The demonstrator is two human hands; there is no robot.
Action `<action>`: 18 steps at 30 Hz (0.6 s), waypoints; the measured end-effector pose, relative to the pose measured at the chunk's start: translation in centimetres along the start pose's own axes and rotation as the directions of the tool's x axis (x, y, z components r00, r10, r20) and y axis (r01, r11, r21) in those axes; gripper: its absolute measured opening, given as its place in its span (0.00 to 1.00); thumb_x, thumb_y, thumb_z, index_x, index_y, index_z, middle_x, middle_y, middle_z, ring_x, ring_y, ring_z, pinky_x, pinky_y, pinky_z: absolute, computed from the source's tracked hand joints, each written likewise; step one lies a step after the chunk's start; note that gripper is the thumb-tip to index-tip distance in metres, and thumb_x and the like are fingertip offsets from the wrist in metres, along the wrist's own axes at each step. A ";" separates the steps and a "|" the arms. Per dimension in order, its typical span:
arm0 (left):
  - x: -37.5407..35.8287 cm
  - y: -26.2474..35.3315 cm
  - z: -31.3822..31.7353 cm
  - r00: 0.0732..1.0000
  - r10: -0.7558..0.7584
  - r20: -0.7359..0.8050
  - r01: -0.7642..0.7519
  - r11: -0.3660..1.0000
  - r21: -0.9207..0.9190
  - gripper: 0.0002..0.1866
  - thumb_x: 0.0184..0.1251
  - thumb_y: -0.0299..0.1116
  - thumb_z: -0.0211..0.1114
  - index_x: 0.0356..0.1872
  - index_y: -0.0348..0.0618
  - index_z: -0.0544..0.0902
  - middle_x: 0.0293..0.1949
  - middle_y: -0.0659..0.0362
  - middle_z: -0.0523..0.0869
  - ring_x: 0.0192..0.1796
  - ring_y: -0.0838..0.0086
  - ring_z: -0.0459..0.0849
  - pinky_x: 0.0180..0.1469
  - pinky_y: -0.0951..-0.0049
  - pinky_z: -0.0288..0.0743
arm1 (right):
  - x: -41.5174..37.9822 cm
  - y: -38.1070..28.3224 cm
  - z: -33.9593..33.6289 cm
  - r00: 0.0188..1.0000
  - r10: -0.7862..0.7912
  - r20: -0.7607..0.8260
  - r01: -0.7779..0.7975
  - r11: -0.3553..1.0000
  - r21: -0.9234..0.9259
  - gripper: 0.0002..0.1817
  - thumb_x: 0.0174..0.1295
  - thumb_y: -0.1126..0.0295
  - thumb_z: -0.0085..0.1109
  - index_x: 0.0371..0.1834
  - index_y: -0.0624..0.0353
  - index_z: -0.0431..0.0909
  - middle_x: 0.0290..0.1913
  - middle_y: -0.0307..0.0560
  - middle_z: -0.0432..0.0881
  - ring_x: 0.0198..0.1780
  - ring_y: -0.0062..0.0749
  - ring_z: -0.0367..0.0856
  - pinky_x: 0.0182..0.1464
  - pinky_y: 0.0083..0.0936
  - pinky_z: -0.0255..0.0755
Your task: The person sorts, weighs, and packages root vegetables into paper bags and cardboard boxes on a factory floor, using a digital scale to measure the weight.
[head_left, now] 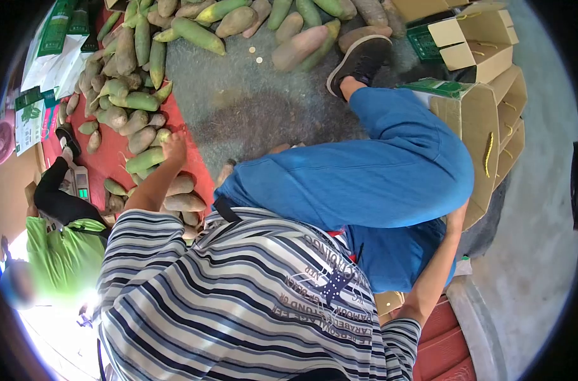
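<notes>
Broadly, the floor (251, 108) is grey and rough, with a red mat (111, 162) along one side. A heap of green and brown roots (127, 95) covers much of the mat and runs on across the top of the view. The person wears a striped shirt (238, 298) and blue trousers (378, 178), one knee bent, a dark shoe (360, 60) planted among the roots. Cardboard boxes (485, 120) are stacked just beside that knee. A second person in a green top (57, 257) sits near the mat's edge. The left hand (173, 149) reaches out to the roots, touching one root (146, 159) at the heap's near edge; whether it grips or merely rests I cannot tell. The right hand is hidden behind the thigh, so its state cannot be told either. Two coins (256, 55) lie on the floor.
</notes>
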State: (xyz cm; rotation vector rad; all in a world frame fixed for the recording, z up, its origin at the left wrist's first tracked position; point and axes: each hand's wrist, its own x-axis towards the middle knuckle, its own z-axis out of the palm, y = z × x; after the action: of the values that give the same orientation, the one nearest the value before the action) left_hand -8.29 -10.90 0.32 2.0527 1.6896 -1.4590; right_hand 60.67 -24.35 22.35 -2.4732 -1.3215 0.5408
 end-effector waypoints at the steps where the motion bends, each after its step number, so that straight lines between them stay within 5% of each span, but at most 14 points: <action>1: 0.3 -1.4 1.2 1.000 -0.021 0.014 0.020 1.000 0.018 0.28 0.57 0.34 0.61 0.61 0.49 0.66 0.57 0.54 0.68 0.61 0.61 0.66 0.54 0.56 0.65 | 0.0 0.2 0.0 1.000 0.013 0.000 -0.013 1.000 0.010 0.16 0.60 0.71 0.49 0.49 0.66 0.74 0.47 0.55 0.81 0.49 0.40 0.78 0.51 0.31 0.69; 3: 0.3 -3.2 1.9 0.997 -0.061 0.039 0.059 0.997 0.057 0.30 0.58 0.36 0.60 0.63 0.50 0.63 0.58 0.55 0.67 0.62 0.62 0.65 0.55 0.56 0.64 | 0.0 0.8 0.1 0.999 0.040 -0.001 -0.040 0.999 0.031 0.15 0.59 0.71 0.49 0.47 0.67 0.75 0.44 0.54 0.82 0.46 0.38 0.79 0.49 0.31 0.70; 13: 4.0 -9.1 1.1 0.947 0.076 -0.311 0.011 0.963 0.268 0.19 0.60 0.36 0.55 0.54 0.50 0.73 0.53 0.55 0.70 0.56 0.64 0.67 0.53 0.59 0.62 | -0.3 2.4 0.0 0.996 0.089 0.012 -0.090 0.989 0.114 0.16 0.56 0.72 0.54 0.45 0.71 0.74 0.43 0.51 0.80 0.44 0.32 0.76 0.49 0.27 0.69; 18: 6.6 -9.9 0.5 0.970 0.088 -0.227 0.028 0.887 0.461 0.17 0.61 0.38 0.52 0.50 0.49 0.77 0.53 0.56 0.71 0.53 0.62 0.67 0.50 0.57 0.62 | -0.3 4.2 0.3 0.999 0.042 0.034 -0.047 0.983 0.179 0.19 0.58 0.70 0.54 0.50 0.70 0.72 0.49 0.52 0.78 0.50 0.33 0.74 0.54 0.27 0.66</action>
State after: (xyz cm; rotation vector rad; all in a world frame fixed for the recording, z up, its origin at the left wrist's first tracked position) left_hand -17.11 -2.90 -0.08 2.5815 1.4759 -1.8064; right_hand 63.43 -26.85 20.35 -2.3600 -1.1749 0.6790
